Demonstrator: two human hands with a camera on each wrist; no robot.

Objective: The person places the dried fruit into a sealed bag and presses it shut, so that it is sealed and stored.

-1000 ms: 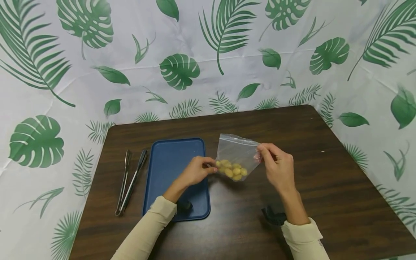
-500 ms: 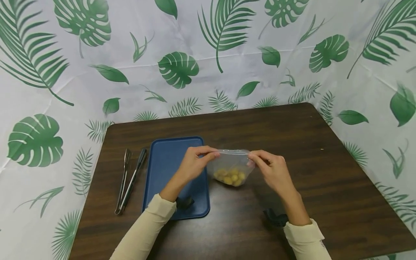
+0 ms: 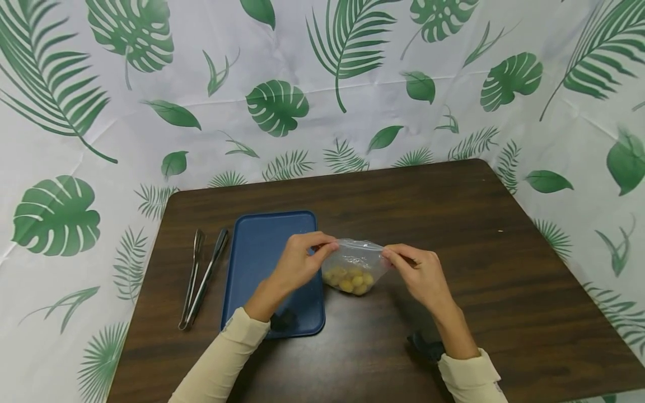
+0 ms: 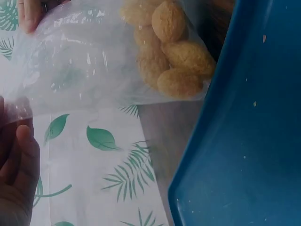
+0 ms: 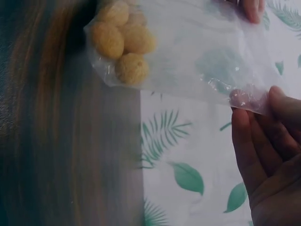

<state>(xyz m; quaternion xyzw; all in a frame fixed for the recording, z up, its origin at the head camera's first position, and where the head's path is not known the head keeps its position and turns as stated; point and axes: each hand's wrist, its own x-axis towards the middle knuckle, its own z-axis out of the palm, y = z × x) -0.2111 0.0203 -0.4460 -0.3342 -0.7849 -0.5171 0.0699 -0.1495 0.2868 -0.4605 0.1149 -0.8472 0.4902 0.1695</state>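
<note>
A clear zip-top bag (image 3: 356,256) hangs upright between my hands, its zip edge uppermost. My left hand (image 3: 294,264) pinches the top left corner between thumb and fingers. At the opposite top corner, my right hand (image 3: 424,275) pinches the plastic the same way. In the bottom of the bag lie several rough, rounded, yellow-tan pieces (image 4: 170,54), like walnuts or small puffs; the exact kind is unclear. The right wrist view shows the right thumb and fingers (image 5: 242,136) at the bag's edge. Whether the zip is sealed cannot be told.
A blue tray (image 3: 252,246) lies left of the bag, partly under the left hand and forearm, with small crumbs on it. Metal tongs (image 3: 199,291) with dark handles lie spread left of the tray. A leaf-printed cloth (image 3: 312,129) hangs behind the brown table (image 3: 504,313).
My left hand has moved from the bag's lower left side up to its top left corner. The bag has come slightly lower and nearer, its zip edge now stretched between both hands.
</note>
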